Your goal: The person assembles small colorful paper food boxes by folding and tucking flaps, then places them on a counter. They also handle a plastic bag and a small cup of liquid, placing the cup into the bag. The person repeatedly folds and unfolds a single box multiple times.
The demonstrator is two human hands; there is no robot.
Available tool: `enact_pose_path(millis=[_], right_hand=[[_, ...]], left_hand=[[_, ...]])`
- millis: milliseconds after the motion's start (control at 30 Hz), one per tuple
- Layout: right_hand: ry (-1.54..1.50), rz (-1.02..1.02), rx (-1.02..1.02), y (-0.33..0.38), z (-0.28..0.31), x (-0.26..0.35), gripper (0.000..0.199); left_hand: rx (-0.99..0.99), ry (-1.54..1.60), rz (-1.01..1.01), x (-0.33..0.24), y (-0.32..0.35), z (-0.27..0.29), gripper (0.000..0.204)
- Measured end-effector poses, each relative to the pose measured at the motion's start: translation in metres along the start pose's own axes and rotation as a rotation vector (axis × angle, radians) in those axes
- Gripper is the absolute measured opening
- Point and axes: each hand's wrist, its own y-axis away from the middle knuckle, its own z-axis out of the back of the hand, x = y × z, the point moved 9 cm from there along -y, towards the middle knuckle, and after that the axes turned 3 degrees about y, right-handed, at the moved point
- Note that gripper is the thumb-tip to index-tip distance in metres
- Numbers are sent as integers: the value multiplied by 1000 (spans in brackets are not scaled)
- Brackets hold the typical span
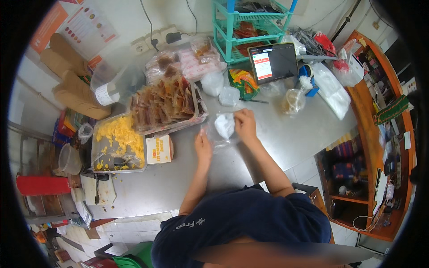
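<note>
Above the metal table I hold a clear plastic bag (220, 142) with a white bundle (225, 125) showing in its upper right part. My right hand (245, 124) is closed on the bag's right side, beside the white bundle. On the opposite side, the fingers of my left hand (203, 145) pinch the bag's left edge. What the white bundle is made of I cannot make out. Left of my left hand, a tray is heaped with small clear sachets of reddish-brown sauce (163, 103).
A metal tray (142, 166) of yellow shredded food and a printed box (160, 149) stand at left. Behind my hands are a lidded plastic tub (229, 96), a tablet (273, 63), a turquoise rack (250, 20) and a blue tape dispenser (311, 80). A wooden cabinet (364, 147) borders the right.
</note>
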Motion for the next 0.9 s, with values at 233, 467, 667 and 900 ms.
enact_pose_path(millis=[233,467,667,900], right_hand=[[76,400,310,54,-36,67,31],[460,240,554,41,-94,45,34],[78,169,749,10,-54,74,27],[143,-5,-204,36,73,61,36]], left_hand=[[126,-183,-297,-79,6,17,19],[484,287,-17,-133,36,-17,22],[241,965,300,-115,-41,49,8],[313,-66,-90,-112,-2,59,30]])
